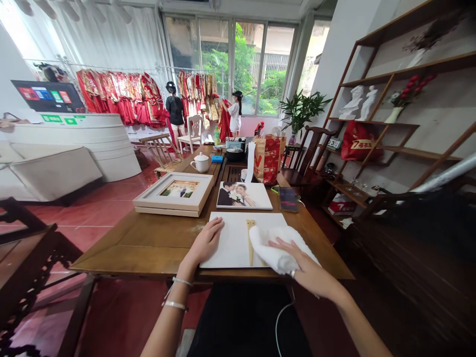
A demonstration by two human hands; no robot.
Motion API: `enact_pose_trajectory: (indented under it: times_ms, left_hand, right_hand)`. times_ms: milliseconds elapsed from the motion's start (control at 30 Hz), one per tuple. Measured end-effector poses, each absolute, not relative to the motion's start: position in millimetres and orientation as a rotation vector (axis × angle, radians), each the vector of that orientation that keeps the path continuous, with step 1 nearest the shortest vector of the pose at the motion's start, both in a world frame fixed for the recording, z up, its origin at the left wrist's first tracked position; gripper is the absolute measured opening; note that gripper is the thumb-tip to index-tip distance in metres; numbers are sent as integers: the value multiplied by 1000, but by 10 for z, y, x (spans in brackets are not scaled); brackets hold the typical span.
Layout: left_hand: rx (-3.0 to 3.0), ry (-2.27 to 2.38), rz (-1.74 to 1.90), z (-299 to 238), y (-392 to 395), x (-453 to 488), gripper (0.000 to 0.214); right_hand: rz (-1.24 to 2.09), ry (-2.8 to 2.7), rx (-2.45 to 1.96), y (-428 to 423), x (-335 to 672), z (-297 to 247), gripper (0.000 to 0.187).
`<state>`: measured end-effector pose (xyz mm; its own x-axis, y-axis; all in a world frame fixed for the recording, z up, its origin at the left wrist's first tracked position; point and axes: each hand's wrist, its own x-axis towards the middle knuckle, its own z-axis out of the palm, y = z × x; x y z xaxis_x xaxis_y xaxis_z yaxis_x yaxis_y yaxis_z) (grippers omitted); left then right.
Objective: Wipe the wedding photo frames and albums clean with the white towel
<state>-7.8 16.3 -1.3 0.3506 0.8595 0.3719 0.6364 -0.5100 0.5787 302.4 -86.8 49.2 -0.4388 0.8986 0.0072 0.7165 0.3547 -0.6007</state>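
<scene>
A white rectangular panel (pixel 230 243) lies flat on the wooden table's near edge. My left hand (pixel 208 241) rests on its left side, fingers laid out flat and holding nothing. On the right half of the panel, my right hand (pixel 297 258) presses a bunched white cloth (pixel 273 243) down, fingers spread over it. A tan tapered strip (pixel 250 242) with small dots at its top runs down the panel's middle, just left of the cloth. The cloth hides the panel's right part. Just beyond lies a photo print of a couple (pixel 243 195).
Stacked pale frames (pixel 174 194) lie left on the table (pixel 122 248). Beyond are a lidded white cup (pixel 201 162), a red-and-tan paper bag (pixel 267 159) and a phone (pixel 288 199). Two people stand by garment racks (pixel 122 94) at the back. Shelves (pixel 372 124) line the right.
</scene>
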Motion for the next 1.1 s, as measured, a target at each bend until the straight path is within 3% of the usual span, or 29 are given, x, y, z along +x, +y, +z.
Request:
enact_pose_trajectory:
  times_ms: [333, 633, 833, 1100]
  left_hand:
    - [2269, 1327, 919, 16, 149, -68, 40]
    - [2282, 1338, 914, -5, 162, -62, 40]
    - [2283, 1335, 907, 1, 157, -66, 40]
    - [2263, 1316, 946, -1, 160, -70, 39]
  right_hand:
    - [492, -2170, -1556, 160, 2963, 386, 62]
    - [609, -2341, -1162, -498, 2511, 433, 86]
    - [550, -2183, -1257, -775, 2856, 270, 77]
    - [542, -2100, -1408, -50, 2973, 289, 61]
